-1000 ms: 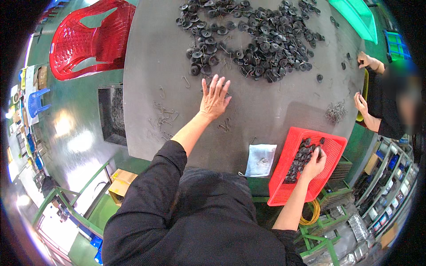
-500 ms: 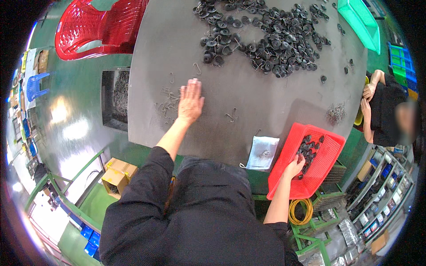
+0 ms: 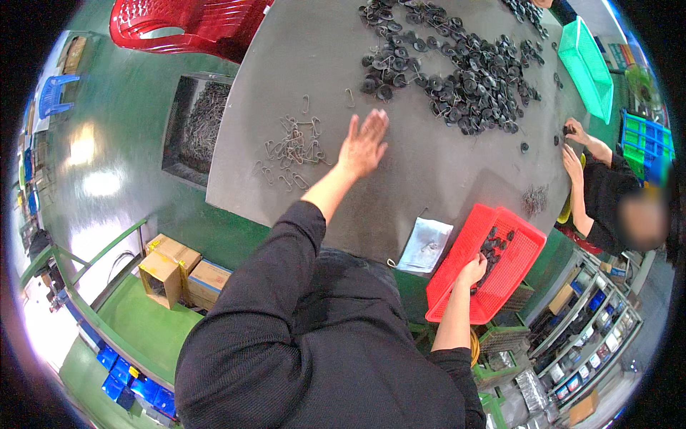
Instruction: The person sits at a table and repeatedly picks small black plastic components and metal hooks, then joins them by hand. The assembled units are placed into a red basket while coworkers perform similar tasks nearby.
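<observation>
The left hand point(image 3: 364, 145) lies flat, fingers spread and holding nothing, on the grey table point(image 3: 443, 179) just beside a loose scatter of wire clips point(image 3: 293, 149), as if to rake them in. The right hand point(image 3: 473, 272) curls over the near rim of the red basket point(image 3: 457, 286), steadying it at the table's edge; black discs point(image 3: 457, 64) lie heaped beyond.

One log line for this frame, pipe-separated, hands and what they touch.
left hand: open, flat over grey table, beside wire hooks | right hand: in red basket, at black parts; grip unclear
</observation>
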### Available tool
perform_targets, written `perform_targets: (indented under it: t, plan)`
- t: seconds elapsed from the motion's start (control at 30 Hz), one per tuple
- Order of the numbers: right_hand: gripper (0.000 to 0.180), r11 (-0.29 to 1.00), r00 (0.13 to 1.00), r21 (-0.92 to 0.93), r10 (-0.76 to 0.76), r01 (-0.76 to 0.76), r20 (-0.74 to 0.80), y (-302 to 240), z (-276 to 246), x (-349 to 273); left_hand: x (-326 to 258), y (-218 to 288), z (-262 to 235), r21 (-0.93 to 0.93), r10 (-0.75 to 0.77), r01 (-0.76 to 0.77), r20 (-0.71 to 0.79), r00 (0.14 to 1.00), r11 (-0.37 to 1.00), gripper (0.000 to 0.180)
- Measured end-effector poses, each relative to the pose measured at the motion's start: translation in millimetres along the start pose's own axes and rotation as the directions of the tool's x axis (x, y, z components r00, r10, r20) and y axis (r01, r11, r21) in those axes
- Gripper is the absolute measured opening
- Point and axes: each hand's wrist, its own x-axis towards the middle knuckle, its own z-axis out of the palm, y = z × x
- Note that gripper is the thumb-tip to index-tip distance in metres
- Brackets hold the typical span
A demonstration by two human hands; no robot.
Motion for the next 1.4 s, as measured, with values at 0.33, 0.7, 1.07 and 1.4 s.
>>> perform_targets:
  t: [0.33,0.7,1.07,1.4]
  plan:
    - [0.025,0.997,1.000,-0.075,-0.023,0.023,-0.002,14.1,-4.5,6.7,-86.0,-111.4,-4.6,0.015,-0.493,0.493,0.038,0.869,0.870,0.066]
    - [0.028,0.939,0.923,-0.145,-0.335,0.311,-0.188,-25.5,-43.4,-22.9,-135.4,-84.7,-1.4,0.037,0.118,-0.118,0.000,0.993,0.992,0.063]
    - [0.023,0.902,0.907,-0.191,-0.409,0.386,-0.097,-18.7,-57.3,-70.2,-163.7,-284.3,-12.4,0.260,-0.520,0.505,-0.014,0.854,0.823,0.054]
    - [0.024,0.759,0.757,-0.006,-0.650,0.651,-0.061,-156.5,46.2,-55.4,-100.3,-236.8,-28.7,-0.040,-0.497,0.497,-0.155,0.854,0.867,0.063]
